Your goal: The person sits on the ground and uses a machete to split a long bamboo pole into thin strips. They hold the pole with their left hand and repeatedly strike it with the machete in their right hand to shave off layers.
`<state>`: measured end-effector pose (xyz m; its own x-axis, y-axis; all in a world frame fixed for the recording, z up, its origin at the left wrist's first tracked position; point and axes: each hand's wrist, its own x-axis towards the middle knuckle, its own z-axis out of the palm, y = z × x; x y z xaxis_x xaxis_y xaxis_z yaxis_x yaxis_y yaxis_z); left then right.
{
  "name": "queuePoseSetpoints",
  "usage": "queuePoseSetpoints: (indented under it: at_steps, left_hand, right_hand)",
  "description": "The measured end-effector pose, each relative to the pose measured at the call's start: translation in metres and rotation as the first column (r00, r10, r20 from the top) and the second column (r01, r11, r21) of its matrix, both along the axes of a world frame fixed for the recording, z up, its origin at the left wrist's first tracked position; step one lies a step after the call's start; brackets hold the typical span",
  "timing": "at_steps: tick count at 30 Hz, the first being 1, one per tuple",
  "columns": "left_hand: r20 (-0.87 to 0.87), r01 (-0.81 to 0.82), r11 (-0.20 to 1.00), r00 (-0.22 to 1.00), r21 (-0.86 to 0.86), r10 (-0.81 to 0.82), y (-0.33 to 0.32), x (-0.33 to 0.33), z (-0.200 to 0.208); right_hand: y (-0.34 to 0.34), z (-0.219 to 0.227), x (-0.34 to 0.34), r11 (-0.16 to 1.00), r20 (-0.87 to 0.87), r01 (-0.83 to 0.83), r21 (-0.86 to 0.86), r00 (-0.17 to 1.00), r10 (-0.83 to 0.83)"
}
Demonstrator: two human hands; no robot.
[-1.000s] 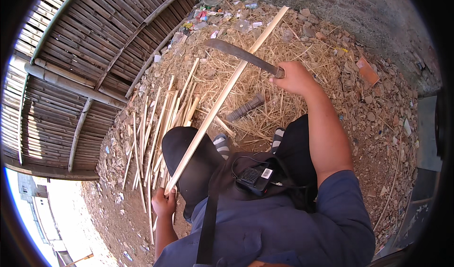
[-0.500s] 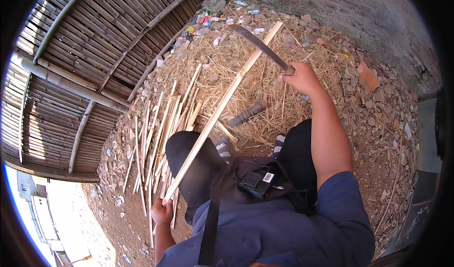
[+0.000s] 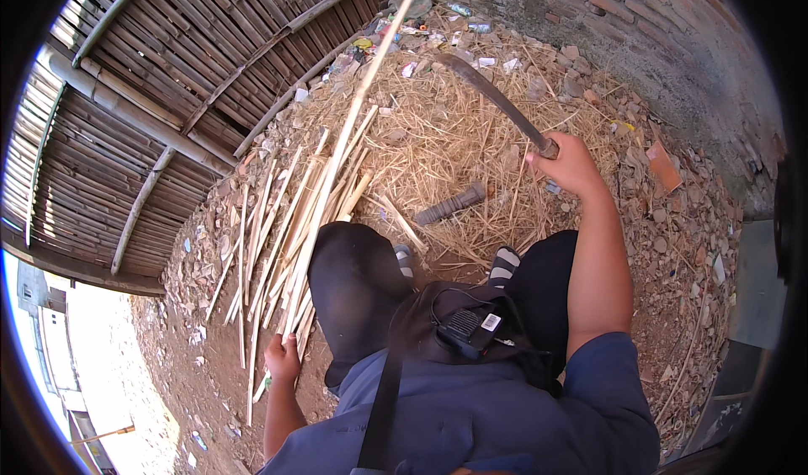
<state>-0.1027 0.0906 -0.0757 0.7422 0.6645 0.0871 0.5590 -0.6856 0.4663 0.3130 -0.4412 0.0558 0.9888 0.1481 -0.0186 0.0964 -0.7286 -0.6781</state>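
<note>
compared to a second ago the right hand (image 3: 571, 165) has lifted the curved machete (image 3: 497, 100) up and off the long bamboo strip (image 3: 341, 151), gripped low by the left hand (image 3: 284, 359) (looks like wind-up for another chop).

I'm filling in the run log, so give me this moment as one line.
left hand: grips long bamboo strip | right hand: holds curved blade raised | ground: split strips, straw
</note>
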Motion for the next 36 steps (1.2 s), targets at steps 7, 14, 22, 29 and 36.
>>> queuePoseSetpoints:
  at_steps: [7, 14, 22, 29, 36]
  left_hand:
    - [-0.051, -0.354, 0.935, 0.934, -0.009, 0.353, 0.047, -0.042, -0.051]
    - [-0.070, -0.332, 0.934, 0.937, 0.130, 0.343, 0.056, -0.035, -0.049]
    - [-0.024, -0.037, 0.999, 0.999, -0.022, 0.037, 0.059, 0.043, 0.010]
    - [-0.144, 0.264, 0.955, 0.948, -0.137, -0.282, -0.016, 0.099, 0.099]
    - [-0.182, 0.363, 0.917, 0.902, -0.167, -0.390, -0.055, 0.069, 0.087]
  right_hand:
    - [-0.001, -0.014, 0.007, 0.993, 0.058, 0.077, 0.089, 0.995, -0.082]
    - [0.016, 0.009, -0.004, 0.987, 0.070, 0.078, 0.141, 0.994, -0.089]
    - [0.047, 0.034, -0.022, 0.998, 0.075, -0.020, 0.068, 0.997, 0.015]
    - [0.134, 0.023, -0.050, 0.876, 0.096, -0.453, -0.165, 0.877, 0.471]
    - [0.119, -0.024, -0.024, 0.819, 0.060, -0.483, -0.310, 0.850, 0.523]
